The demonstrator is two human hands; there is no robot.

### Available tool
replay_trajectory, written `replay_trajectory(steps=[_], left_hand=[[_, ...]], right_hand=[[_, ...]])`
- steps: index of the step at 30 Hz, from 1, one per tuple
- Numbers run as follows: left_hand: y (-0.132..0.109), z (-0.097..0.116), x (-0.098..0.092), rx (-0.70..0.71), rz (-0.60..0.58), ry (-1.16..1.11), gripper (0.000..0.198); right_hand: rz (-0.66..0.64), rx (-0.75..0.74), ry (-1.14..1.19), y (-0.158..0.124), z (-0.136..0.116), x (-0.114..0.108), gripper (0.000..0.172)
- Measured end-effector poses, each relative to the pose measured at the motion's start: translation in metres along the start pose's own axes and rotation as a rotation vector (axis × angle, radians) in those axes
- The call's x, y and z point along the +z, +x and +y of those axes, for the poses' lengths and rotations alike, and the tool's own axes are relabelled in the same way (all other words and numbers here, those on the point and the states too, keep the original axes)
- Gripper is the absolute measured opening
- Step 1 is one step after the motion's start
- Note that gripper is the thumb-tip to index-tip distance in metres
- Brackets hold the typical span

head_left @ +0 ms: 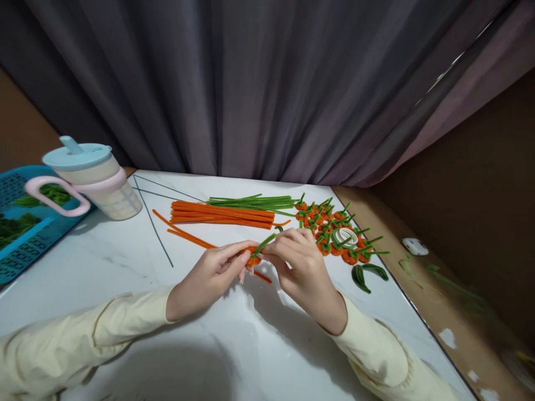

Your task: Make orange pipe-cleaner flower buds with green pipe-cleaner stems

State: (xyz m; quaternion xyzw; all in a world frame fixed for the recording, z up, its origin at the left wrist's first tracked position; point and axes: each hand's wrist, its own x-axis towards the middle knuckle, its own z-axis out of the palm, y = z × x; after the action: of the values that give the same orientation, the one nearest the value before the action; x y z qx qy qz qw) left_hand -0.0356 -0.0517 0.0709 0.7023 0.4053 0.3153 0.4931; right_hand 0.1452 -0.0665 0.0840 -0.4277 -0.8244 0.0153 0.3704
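Observation:
My left hand (211,274) and my right hand (301,266) meet over the white marble table (125,267), both pinched on a small orange pipe-cleaner coil with a green stem (256,254). An orange tail trails from it onto the table toward me. Behind my hands lies a bundle of orange pipe cleaners (223,214) with green pipe cleaners (253,201) beside it. To the right sits a heap of finished orange-and-green pieces (330,231), with a roll of tape (346,237) resting on it.
A lidded cup with a pink handle (90,181) stands at the back left beside a blue basket (23,223) of green leaves. Thin wires (152,223) lie on the table. Two green leaf shapes (368,274) are near the right edge. A dark curtain hangs behind.

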Motion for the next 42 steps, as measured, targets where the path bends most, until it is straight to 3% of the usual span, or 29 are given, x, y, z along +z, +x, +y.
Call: replay_trajectory(steps=[8, 14, 21, 26, 30, 35, 42], left_hand=[[-0.002, 0.003, -0.001, -0.02, -0.072, -0.06, 0.037], [-0.001, 0.004, -0.002, 0.04, -0.075, -0.025, 0.033], [0.0, 0.002, -0.003, 0.224, -0.041, 0.248, 0.025], [-0.002, -0.009, -0.003, 0.459, -0.04, 0.491, 0.029], [-0.001, -0.018, -0.004, 0.612, -0.071, 0.692, 0.031], [0.001, -0.024, -0.005, 0.741, -0.089, 0.846, 0.035], [0.002, -0.025, -0.008, 0.946, -0.007, 1.043, 0.04]], right_hand=[[-0.053, 0.066, 0.076, 0.007, 0.007, -0.007, 0.011], [0.054, 0.09, 0.01, 0.006, 0.014, -0.008, 0.021], [-0.309, 0.192, 0.267, 0.009, 0.013, -0.01, 0.014], [-0.482, 0.361, 0.491, 0.012, 0.016, -0.013, 0.019], [-0.629, 0.539, 0.671, 0.013, 0.018, -0.012, 0.032], [-0.746, 0.683, 0.908, 0.015, 0.021, -0.009, 0.041], [-0.815, 0.828, 1.165, 0.015, 0.03, -0.005, 0.041]])
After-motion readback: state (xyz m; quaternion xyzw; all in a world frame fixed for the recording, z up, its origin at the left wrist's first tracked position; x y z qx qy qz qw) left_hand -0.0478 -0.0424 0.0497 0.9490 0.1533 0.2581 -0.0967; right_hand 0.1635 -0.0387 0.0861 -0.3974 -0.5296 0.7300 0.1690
